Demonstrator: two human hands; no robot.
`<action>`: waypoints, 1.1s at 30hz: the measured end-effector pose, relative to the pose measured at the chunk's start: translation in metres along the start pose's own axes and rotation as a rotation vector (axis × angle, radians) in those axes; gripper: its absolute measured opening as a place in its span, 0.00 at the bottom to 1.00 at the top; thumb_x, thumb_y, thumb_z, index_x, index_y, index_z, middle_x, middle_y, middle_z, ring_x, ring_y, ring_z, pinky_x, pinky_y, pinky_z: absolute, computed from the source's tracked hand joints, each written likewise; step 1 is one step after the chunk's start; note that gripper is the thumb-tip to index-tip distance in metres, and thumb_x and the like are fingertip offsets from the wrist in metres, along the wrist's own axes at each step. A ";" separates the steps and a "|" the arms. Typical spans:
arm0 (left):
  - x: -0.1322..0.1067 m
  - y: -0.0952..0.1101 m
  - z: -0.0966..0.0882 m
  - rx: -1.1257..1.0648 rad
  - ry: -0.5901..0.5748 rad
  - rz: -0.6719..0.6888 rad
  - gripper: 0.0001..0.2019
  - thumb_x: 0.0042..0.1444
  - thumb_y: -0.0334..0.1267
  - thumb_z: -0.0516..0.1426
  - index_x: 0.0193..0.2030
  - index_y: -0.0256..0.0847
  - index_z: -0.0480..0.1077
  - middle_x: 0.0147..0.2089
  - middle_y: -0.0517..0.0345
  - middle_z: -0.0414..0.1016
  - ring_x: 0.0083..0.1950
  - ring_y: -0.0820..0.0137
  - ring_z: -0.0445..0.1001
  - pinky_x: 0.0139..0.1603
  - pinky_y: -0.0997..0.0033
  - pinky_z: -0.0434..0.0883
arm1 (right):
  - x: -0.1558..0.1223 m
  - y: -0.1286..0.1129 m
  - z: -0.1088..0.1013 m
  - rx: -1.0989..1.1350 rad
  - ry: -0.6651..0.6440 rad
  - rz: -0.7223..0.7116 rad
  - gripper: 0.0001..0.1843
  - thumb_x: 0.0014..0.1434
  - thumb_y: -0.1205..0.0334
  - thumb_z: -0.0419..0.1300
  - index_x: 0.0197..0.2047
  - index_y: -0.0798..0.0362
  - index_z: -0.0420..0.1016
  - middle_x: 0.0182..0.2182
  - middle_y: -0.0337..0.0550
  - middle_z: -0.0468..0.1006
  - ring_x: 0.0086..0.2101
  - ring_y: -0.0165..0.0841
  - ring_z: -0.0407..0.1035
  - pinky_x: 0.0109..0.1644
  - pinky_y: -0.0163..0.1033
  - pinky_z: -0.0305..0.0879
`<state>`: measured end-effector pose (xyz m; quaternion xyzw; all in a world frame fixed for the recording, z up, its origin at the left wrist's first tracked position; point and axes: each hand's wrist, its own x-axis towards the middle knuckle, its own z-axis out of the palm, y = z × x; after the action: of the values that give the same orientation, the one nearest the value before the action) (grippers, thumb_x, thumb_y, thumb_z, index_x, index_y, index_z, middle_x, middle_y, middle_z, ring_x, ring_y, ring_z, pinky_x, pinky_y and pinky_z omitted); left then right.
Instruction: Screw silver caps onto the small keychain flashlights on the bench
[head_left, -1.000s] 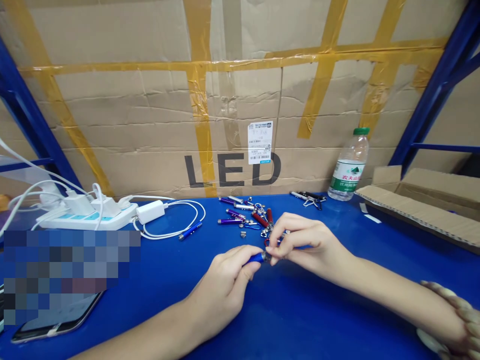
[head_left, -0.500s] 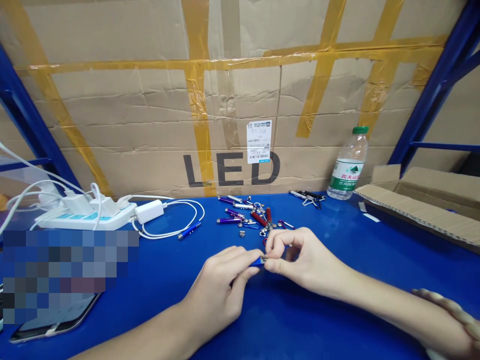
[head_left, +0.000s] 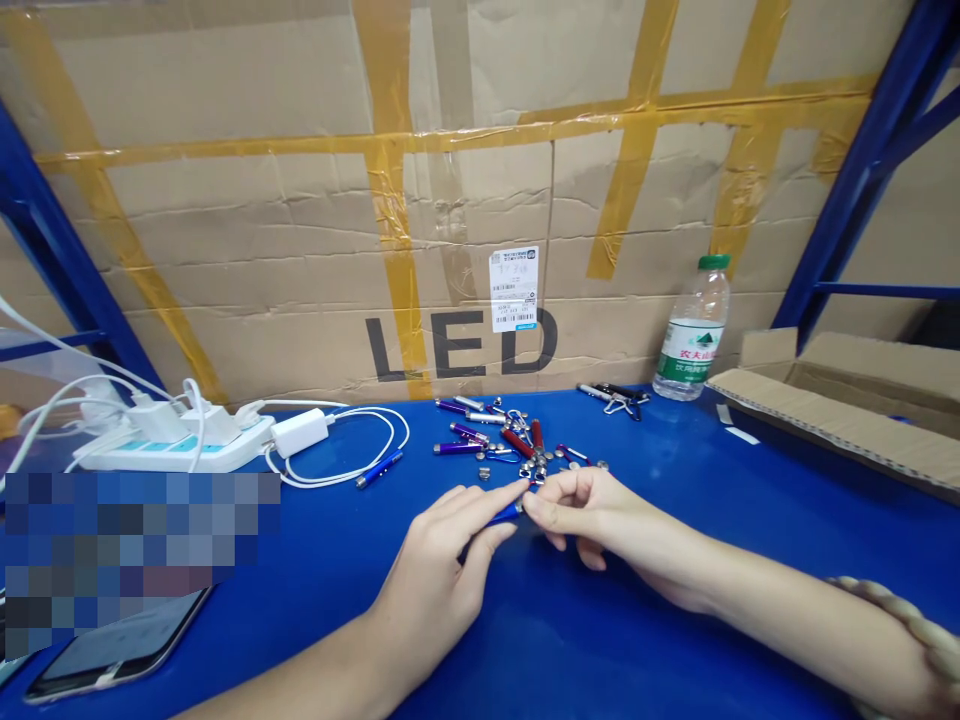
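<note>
My left hand (head_left: 442,560) is closed around a small blue penlight (head_left: 504,514), with thumb and fingers along its barrel. The penlight's silver end points right, against the fingertips of my right hand (head_left: 607,512). That hand pinches thumb and forefinger at this end; whatever small piece lies between them is hidden. Just beyond both hands is a loose group of penlights, among them a purple one (head_left: 455,449) and a red one (head_left: 517,444), with small round silver pieces and clips. Another blue penlight (head_left: 379,470) lies apart on the left.
A white power strip (head_left: 225,450) with plugs and cables stands at the left, and a phone (head_left: 124,640) lies nearer. At the back right are a water bottle (head_left: 690,335), black and silver penlights (head_left: 619,393) and an open cardboard box (head_left: 847,415). A large carton (head_left: 300,250) forms the back.
My right hand has turned, its lower fingers now hanging down and apart, while thumb and forefinger stay at the penlight's end. More of the blue barrel shows. The view has shifted slightly.
</note>
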<state>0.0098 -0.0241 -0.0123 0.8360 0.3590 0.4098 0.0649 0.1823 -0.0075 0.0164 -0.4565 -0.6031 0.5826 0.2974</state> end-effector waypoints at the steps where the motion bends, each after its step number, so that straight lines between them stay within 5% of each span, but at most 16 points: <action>1: 0.000 0.000 0.000 -0.006 -0.010 -0.017 0.14 0.58 0.31 0.50 0.49 0.45 0.67 0.41 0.57 0.75 0.41 0.70 0.72 0.46 0.69 0.69 | 0.000 0.001 0.000 0.009 -0.016 0.015 0.23 0.40 0.45 0.64 0.20 0.57 0.63 0.16 0.34 0.63 0.18 0.20 0.51 0.16 0.25 0.48; 5: 0.000 0.001 0.001 -0.060 -0.033 -0.112 0.14 0.57 0.30 0.50 0.48 0.44 0.68 0.44 0.57 0.74 0.44 0.70 0.72 0.48 0.71 0.68 | 0.004 0.006 0.001 -0.039 -0.018 -0.019 0.23 0.44 0.44 0.62 0.21 0.56 0.63 0.15 0.33 0.62 0.16 0.20 0.51 0.16 0.26 0.47; 10: 0.002 0.002 0.002 -0.111 -0.023 -0.215 0.12 0.58 0.32 0.49 0.47 0.40 0.68 0.36 0.56 0.75 0.32 0.72 0.72 0.38 0.73 0.70 | 0.008 0.006 -0.006 -0.361 0.198 -0.487 0.13 0.43 0.56 0.66 0.28 0.56 0.72 0.23 0.38 0.71 0.20 0.23 0.59 0.21 0.29 0.56; 15: 0.003 0.004 0.000 -0.097 -0.077 -0.239 0.11 0.59 0.33 0.47 0.45 0.39 0.67 0.28 0.59 0.71 0.27 0.73 0.68 0.32 0.75 0.68 | 0.010 0.003 -0.015 -0.511 0.173 -0.818 0.06 0.47 0.63 0.64 0.32 0.54 0.78 0.28 0.42 0.75 0.28 0.27 0.67 0.28 0.31 0.63; 20: 0.002 0.004 -0.001 -0.079 -0.161 -0.220 0.13 0.59 0.33 0.46 0.48 0.41 0.66 0.31 0.58 0.71 0.31 0.71 0.69 0.36 0.73 0.67 | 0.011 0.006 -0.014 -0.428 0.089 -0.838 0.01 0.47 0.66 0.64 0.26 0.54 0.78 0.27 0.41 0.74 0.28 0.27 0.68 0.30 0.31 0.66; 27: -0.001 0.004 -0.004 -0.156 -0.251 -0.151 0.07 0.59 0.31 0.45 0.40 0.42 0.62 0.39 0.58 0.71 0.40 0.71 0.70 0.40 0.73 0.65 | 0.011 0.012 -0.014 -0.361 -0.025 -0.844 0.08 0.51 0.65 0.61 0.21 0.55 0.76 0.26 0.41 0.71 0.27 0.26 0.69 0.30 0.32 0.68; 33: -0.005 0.003 -0.005 -0.146 -0.278 -0.109 0.04 0.59 0.32 0.44 0.36 0.42 0.57 0.38 0.56 0.70 0.40 0.69 0.71 0.38 0.73 0.66 | 0.007 0.010 -0.005 -0.375 0.051 -0.845 0.13 0.50 0.61 0.62 0.18 0.57 0.74 0.21 0.41 0.70 0.23 0.25 0.66 0.27 0.31 0.66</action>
<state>0.0060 -0.0306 -0.0111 0.8570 0.3605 0.3112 0.1968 0.1863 -0.0004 0.0061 -0.2310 -0.8238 0.2797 0.4356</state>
